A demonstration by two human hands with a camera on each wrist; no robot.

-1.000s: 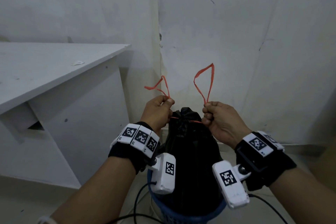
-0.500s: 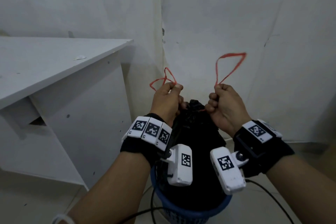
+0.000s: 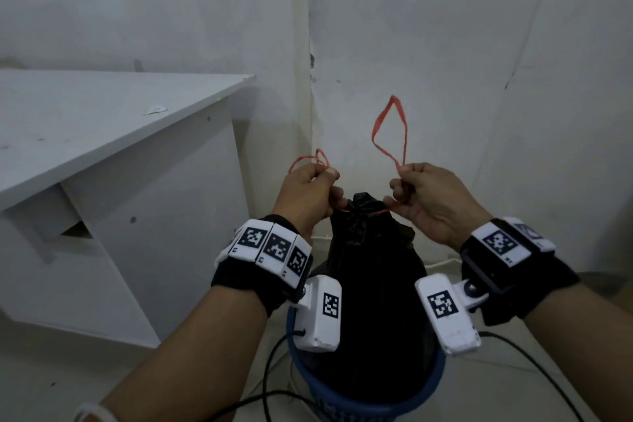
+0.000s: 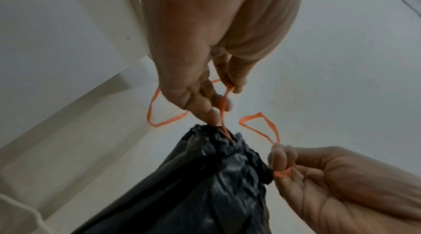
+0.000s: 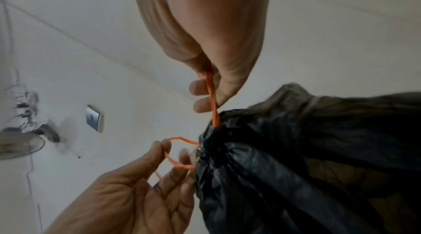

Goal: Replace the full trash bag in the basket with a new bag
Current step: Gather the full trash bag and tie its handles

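black trash bag [image 3: 370,284] – centre of frame, in blue basket [image 3: 424,397], neck cinched | left hand [image 3: 305,195], right hand [image 3: 435,202] each pinch orange drawstring [image 3: 390,134] | soft, slippery film, probably heavy – hold the strings

Two hands are showing: the left hand [image 3: 308,192] and the right hand [image 3: 435,202]. One black trash bag [image 3: 373,301] is sitting in one blue basket [image 3: 424,397]. Two orange drawstring loops are sticking up, a left loop [image 3: 313,159] and a right loop [image 3: 390,128]. One white counter [image 3: 102,120] is standing at the left, with one small scrap [image 3: 154,109] lying on it. Two black cables [image 3: 270,367] are trailing below the wrists.
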